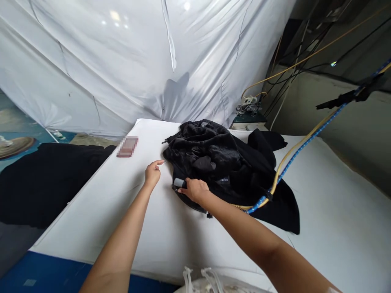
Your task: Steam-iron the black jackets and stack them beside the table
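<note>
A black garment (253, 171) with a furry-looking lining and a white-lettered label (225, 180) lies bunched on the white table (100, 232). My left hand (152, 173) is at the garment's left edge, thumb and forefinger pinched on a thin pale strand (165, 161) that runs toward the cloth. Over the garment's near left edge, my right hand (195, 189) is closed around a small tool with a grey end (179, 182); its exact kind does not show. A black toggle (209, 215) pokes out below my right wrist.
A blurred reddish object (128, 146) rests at the table's far left. Blue and yellow hoses (295, 156) hang across the right side and pass over the garment. Dark cloth (45, 179) lies left of the table. White sheeting (106, 69) hangs behind. Clear bag ties (210, 278) show at the near edge.
</note>
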A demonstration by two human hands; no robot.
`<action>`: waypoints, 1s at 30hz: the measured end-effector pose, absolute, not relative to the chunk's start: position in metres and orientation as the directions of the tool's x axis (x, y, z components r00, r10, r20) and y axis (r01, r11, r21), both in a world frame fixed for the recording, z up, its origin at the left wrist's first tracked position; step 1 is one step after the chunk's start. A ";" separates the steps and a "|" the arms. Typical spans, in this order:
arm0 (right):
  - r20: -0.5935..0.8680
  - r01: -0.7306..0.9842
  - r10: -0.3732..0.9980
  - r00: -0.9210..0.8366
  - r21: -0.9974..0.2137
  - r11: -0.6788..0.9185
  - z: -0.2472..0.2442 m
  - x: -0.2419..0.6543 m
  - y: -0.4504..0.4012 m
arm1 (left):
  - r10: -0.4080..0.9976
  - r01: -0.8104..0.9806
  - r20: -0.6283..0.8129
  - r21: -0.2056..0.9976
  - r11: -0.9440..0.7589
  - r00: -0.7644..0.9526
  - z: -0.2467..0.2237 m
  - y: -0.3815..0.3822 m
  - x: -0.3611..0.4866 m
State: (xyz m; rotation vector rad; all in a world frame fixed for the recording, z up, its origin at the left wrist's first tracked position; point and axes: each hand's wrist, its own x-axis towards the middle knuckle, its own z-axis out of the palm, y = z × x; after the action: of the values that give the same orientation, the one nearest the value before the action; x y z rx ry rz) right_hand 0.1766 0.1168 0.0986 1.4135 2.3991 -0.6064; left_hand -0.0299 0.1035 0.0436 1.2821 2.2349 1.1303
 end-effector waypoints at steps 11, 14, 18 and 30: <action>-0.529 0.917 0.755 -0.387 -0.137 0.375 0.110 0.268 0.092 | 0.741 0.520 -0.289 0.561 0.644 -0.606 0.006 0.122 0.010; -0.519 0.929 0.775 -0.360 -0.123 0.349 0.119 0.287 0.100 | 0.719 0.525 -0.315 0.515 0.678 -0.619 0.003 0.124 0.016; -0.493 0.952 0.821 -0.287 -0.051 0.302 0.124 0.306 0.121 | 0.722 0.540 -0.344 0.492 0.683 -0.600 -0.002 0.126 0.021; -0.533 0.905 0.743 -0.405 -0.117 0.409 0.116 0.314 0.105 | 0.750 0.487 -0.274 0.619 0.616 -0.601 -0.002 0.120 0.012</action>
State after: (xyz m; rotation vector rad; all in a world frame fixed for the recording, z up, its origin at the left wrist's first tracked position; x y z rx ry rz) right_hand 0.3138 0.1047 0.1165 1.4116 2.2707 -0.5546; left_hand 0.0123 0.1195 -0.0022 0.9731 2.3228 0.6746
